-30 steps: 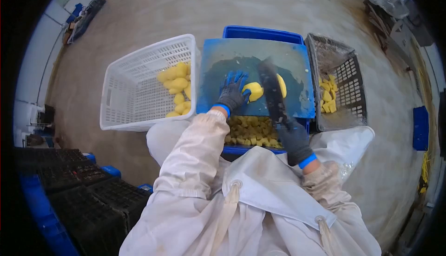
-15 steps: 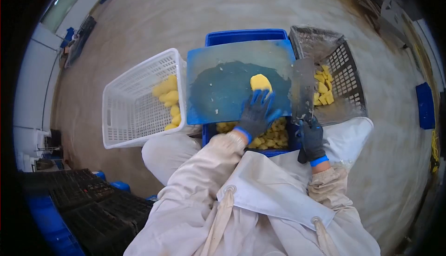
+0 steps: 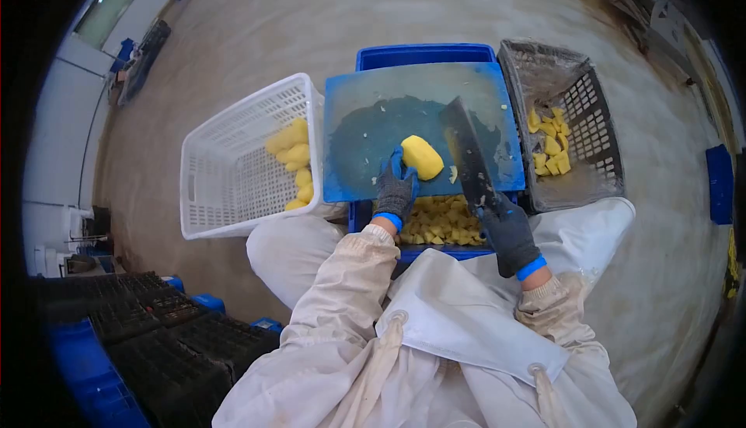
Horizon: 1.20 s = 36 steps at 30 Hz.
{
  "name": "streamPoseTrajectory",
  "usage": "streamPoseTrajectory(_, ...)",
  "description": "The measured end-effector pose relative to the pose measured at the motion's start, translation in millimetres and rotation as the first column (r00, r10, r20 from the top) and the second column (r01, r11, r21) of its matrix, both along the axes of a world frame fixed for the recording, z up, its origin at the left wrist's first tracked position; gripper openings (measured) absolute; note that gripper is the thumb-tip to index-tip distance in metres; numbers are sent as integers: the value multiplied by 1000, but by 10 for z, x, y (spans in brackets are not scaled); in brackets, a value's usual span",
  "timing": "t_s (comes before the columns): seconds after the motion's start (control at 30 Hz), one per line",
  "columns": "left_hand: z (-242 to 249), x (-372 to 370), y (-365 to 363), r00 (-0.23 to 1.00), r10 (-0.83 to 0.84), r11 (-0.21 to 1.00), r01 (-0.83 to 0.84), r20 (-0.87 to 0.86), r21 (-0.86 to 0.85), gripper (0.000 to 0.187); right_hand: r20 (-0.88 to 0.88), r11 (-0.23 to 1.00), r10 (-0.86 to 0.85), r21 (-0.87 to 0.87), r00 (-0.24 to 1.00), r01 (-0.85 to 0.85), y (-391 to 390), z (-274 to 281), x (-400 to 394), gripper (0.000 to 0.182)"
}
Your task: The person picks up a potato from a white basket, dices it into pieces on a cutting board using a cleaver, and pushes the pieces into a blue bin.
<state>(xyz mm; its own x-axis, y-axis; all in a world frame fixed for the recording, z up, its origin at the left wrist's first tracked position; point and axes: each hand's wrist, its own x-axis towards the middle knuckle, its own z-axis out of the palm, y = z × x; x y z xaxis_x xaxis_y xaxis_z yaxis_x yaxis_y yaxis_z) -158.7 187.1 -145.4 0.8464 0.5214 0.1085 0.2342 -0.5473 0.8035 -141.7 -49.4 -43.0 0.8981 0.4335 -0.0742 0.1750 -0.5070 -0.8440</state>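
A peeled yellow potato [image 3: 422,157] rests on the blue cutting board [image 3: 359,173], near its front edge. My left hand [image 3: 397,189], in a dark glove, grips the potato from its left side with curled fingers. In my gloved right hand [image 3: 507,235] is the handle of a cleaver [image 3: 468,150]. Its broad dark blade slants up and left above the board, to the right of the potato and apart from it. Small potato scraps lie about the board. Under the board's front edge, potato chunks [image 3: 440,223] show in a blue bin [image 3: 447,255].
Left of the board stands a white basket [image 3: 225,129] with several peeled potatoes [image 3: 293,150]. On the right, a dark crate [image 3: 594,117] lined with plastic holds cut potato pieces [image 3: 552,148]. Black crates [image 3: 163,327] are at the lower left; a blue container [image 3: 719,185] is far right.
My left hand has moved left and now grips the potato, which has shifted down and left. The cleaver has swung leftward over the board from its right edge.
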Motion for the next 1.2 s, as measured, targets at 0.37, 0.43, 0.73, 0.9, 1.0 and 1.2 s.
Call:
streamPoseTrajectory(0.37,117,53,66,980,12,1000,-16,-199,-17,51,94,769,377,-587,922,-255,291,206,316,31)
streamPoseTrajectory(0.43,77,65,64,981,38,999,-42,-190,-14,50,60,746,396,-603,916,-283,274,207,412,30)
streamPoseTrajectory(0.73,43,60,89,974,5,1000,-5,-227,0,52,-44,691,436,-623,899,-366,551,-183,554,30)
streamPoseTrajectory(0.9,25,117,127,984,17,995,0,-178,96,51,159,838,286,-519,945,-166,519,-47,360,27)
streamPoseTrajectory(1.0,-3,-5,58,985,7,996,8,-173,86,46,161,804,364,-552,918,-222,395,177,213,27)
streamPoseTrajectory(1.2,74,44,59,981,48,997,-35,-190,72,47,123,721,453,-633,883,-282,456,191,170,22)
